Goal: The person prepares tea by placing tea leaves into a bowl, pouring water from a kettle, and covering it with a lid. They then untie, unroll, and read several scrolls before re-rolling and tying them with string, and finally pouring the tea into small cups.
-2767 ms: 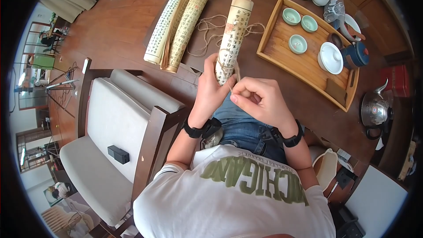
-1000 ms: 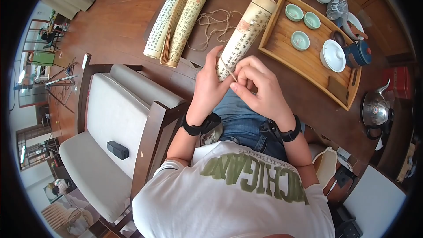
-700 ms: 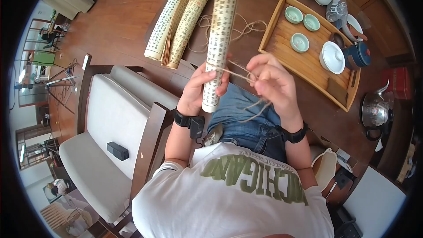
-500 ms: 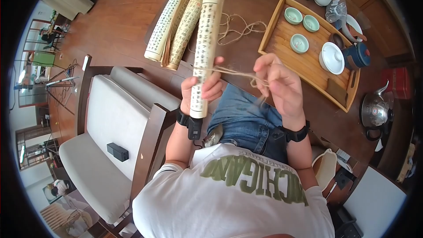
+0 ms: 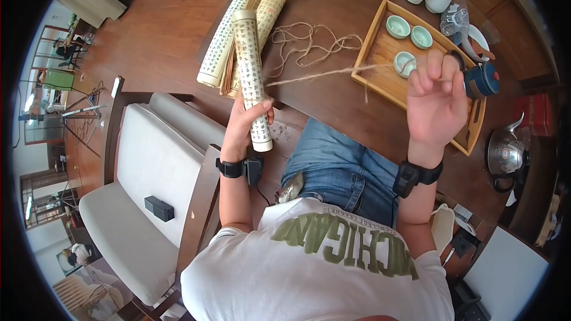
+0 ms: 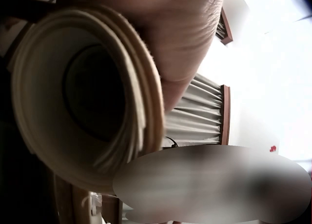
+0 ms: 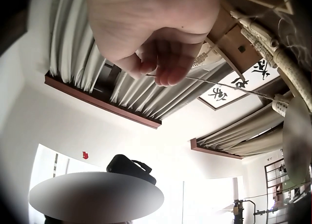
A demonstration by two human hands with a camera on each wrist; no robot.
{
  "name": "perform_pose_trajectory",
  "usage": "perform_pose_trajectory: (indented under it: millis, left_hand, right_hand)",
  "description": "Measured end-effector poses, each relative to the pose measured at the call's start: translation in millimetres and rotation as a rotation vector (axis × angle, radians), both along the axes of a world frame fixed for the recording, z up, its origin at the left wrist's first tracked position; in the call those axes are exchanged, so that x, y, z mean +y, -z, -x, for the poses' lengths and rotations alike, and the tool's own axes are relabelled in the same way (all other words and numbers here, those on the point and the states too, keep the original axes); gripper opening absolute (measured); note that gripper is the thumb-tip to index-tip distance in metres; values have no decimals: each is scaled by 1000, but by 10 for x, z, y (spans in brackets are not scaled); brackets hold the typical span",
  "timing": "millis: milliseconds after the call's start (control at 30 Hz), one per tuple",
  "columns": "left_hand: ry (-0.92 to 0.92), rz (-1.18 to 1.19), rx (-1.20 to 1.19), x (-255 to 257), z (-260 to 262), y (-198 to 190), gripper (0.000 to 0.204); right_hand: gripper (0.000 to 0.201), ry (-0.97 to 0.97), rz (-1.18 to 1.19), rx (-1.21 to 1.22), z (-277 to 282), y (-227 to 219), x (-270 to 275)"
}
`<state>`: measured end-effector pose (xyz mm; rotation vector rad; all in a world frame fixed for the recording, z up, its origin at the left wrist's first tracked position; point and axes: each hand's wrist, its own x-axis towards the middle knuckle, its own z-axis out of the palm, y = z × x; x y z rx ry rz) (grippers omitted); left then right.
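A rolled paper scroll (image 5: 250,71) covered in dark characters stands tilted in the left hand (image 5: 239,128), whose fingers and thumb curl round its lower part. In the left wrist view the hollow end of the scroll (image 6: 92,94) fills the left side. From the scroll a thin twine (image 5: 321,75) runs right, pulled straight, to the right hand (image 5: 437,104). That hand is raised over the tray's right part, its curled fingertips pinching the twine. The right wrist view also shows the twine (image 7: 219,83) stretching from the fingertips of the right hand (image 7: 156,33).
More rolled scrolls (image 5: 223,38) lie at the table's left edge, beside loose twine (image 5: 306,38). A wooden tray (image 5: 377,44) holds several green cups (image 5: 397,27). A steel kettle (image 5: 505,148) stands at the right. A padded chair (image 5: 160,160) is left of the person.
The right hand has moved right and up, drawing the twine out straight. The left hand has moved left with the scroll, whose top now leans left over the other scrolls.
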<state>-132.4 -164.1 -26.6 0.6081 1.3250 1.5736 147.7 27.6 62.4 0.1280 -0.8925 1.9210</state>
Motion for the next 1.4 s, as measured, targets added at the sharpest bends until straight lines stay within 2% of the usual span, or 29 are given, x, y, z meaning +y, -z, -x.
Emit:
perform_pose_trajectory:
  millis: [67,100,133,233,267,367,467,533,600,633,667,700,767,833,867,967,1000,1100,1133,1233,1333,1400]
  left_hand:
    - [-39,65,82,-11,-34,-130,77]
    - [-58,97,151,7,-30,-112,80]
    - [-73,107,169,17,-49,-122,82]
    - [-112,98,206,28,-76,-96,87]
    - [-125,91,217,31,-69,-71,88]
    - [-152,22,285,48,-30,-1,88]
    - [-169,24,352,70,-35,-66,100]
    - [-139,28,403,103,-54,-163,101]
    - [-120,-14,461,150,-38,-127,103]
    - [-106,-19,395,176,-48,-149,102]
    - [-90,-24,329,211,-68,-186,102]
    - [-84,-26,281,239,-67,-191,97]
    - [-76,-29,183,296,-66,-203,86]
    - [-32,-32,11,332,-76,-328,70]
    - [-52,-30,1,351,-81,-327,60]
    - [-57,-21,95,382,-77,-344,60]
    - [-38,-13,104,391,-60,-342,60]
    - [20,-46,38,427,-7,-348,72]
    - [26,-35,45,439,1,-361,72]
    - [40,-20,71,475,21,-428,70]
    - [72,-7,126,537,106,-465,70]
    - [77,-16,160,579,156,-483,70]
  right_hand:
    - [26,136,-22,-47,76,-128,55]
    - [26,207,-31,-71,118,-168,80]
    - [21,82,-22,81,86,-150,215]
    - [22,98,154,224,140,-397,285]
    - [26,-5,79,317,176,-412,345]
    - [29,-20,34,278,338,-442,343]
    - [35,36,-150,7,660,-393,301]
    - [42,148,-385,-362,939,-301,311]
    - [58,26,-440,-814,1203,-90,258]
    - [70,115,-684,-941,1323,169,304]
    - [82,135,-885,-1131,1402,211,280]
    - [97,124,-1002,-1168,1522,342,276]
    - [107,223,-1430,-1419,1603,510,241]
    - [115,219,-1470,-1413,1738,708,248]
    - [118,216,-1489,-1410,1799,799,259]
    - [127,120,-1560,-1415,1908,914,247]
    - [102,232,-1554,-1359,1899,944,177]
    - [62,308,-1526,-1267,1926,982,189]
    - [28,456,-1487,-1149,1920,1043,162]
    - [25,355,-1425,-1169,1787,1087,193]
    - [26,188,-1080,-1088,1558,885,253]
    - [22,45,-521,-1013,1352,695,293]
